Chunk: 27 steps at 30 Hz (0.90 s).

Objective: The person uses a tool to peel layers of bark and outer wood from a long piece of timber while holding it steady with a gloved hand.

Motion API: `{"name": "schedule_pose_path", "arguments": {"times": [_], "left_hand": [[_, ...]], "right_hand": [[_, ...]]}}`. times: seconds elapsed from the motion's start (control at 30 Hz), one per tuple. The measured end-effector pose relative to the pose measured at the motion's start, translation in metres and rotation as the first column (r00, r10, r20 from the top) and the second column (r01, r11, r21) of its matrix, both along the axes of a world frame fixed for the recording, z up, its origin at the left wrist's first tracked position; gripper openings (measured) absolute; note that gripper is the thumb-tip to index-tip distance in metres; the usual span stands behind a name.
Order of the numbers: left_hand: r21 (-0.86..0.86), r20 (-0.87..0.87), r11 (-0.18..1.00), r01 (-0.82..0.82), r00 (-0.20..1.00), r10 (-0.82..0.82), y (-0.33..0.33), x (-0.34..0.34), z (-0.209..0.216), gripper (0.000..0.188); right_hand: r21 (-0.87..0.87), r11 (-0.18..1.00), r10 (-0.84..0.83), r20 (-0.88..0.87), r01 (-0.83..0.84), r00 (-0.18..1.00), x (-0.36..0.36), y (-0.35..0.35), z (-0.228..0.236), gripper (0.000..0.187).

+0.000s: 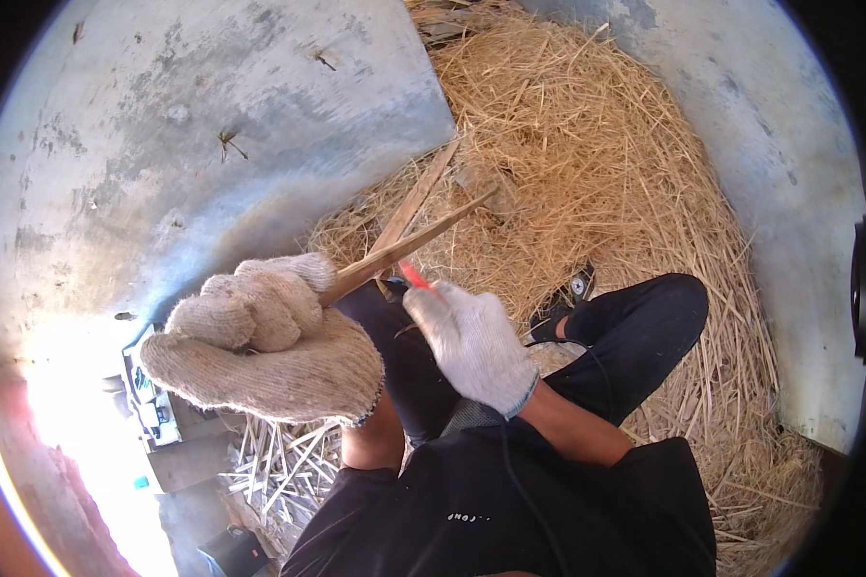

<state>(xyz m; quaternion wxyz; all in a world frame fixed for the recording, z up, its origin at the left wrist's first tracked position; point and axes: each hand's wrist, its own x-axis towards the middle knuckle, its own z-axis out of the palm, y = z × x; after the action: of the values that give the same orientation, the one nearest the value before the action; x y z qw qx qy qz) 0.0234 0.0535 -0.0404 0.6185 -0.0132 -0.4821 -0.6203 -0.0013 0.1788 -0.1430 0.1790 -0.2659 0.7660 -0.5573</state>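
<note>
My left hand (260, 332), in a thick off-white knit glove, is closed round the near end of a split wooden strip (409, 248), perhaps bamboo. The strip points up and to the right and narrows toward its far end. Another flat strip (419, 197) shows behind it; whether my left hand holds this one too I cannot tell. My right hand (476, 346), in a thinner white glove, is closed round a slim tool with a red part (414, 274). The red part sticks out by the thumb, close under the strip. My right fingers hide the rest of the tool.
A large heap of straw-coloured shavings (587, 125) covers the floor ahead and to the right. Worn grey-white walls stand at left (289, 87) and right (789, 192). Cut strips (284, 462) lie at lower left, near a dark box (236, 553). My folded legs (635, 337) are below my hands.
</note>
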Motion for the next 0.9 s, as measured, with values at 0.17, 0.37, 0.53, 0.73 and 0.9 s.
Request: {"name": "schedule_pose_path", "arguments": {"times": [0.17,0.37,0.53,0.73,0.9], "left_hand": [[-0.018,-0.037,0.999,0.045,0.998,-0.045,0.007,-0.006,0.005,0.055],[-0.153,-0.02,0.952,0.267,0.962,-0.273,-0.006,0.0,0.005,0.056],[-0.195,0.049,0.917,0.348,0.937,-0.345,-0.012,0.002,0.005,0.05],[-0.186,-0.004,0.865,0.467,0.88,-0.476,-0.023,0.01,0.004,0.055],[-0.124,0.016,0.884,0.45,0.892,-0.452,-0.04,0.012,0.0,0.054]], "right_hand": [[0.607,0.787,0.062,0.096,-0.107,0.993,-0.059,0.03,-0.185,0.051],[-0.005,0.994,-0.1,0.263,0.105,0.96,-0.027,0.013,-0.059,0.051],[0.172,0.985,-0.013,0.073,0.0,0.997,-0.033,-0.001,-0.067,0.054],[0.581,0.809,-0.191,0.113,0.091,0.975,-0.091,0.044,-0.246,0.059],[-0.014,0.981,-0.186,0.217,0.194,0.958,-0.041,0.014,-0.075,0.057]]}}
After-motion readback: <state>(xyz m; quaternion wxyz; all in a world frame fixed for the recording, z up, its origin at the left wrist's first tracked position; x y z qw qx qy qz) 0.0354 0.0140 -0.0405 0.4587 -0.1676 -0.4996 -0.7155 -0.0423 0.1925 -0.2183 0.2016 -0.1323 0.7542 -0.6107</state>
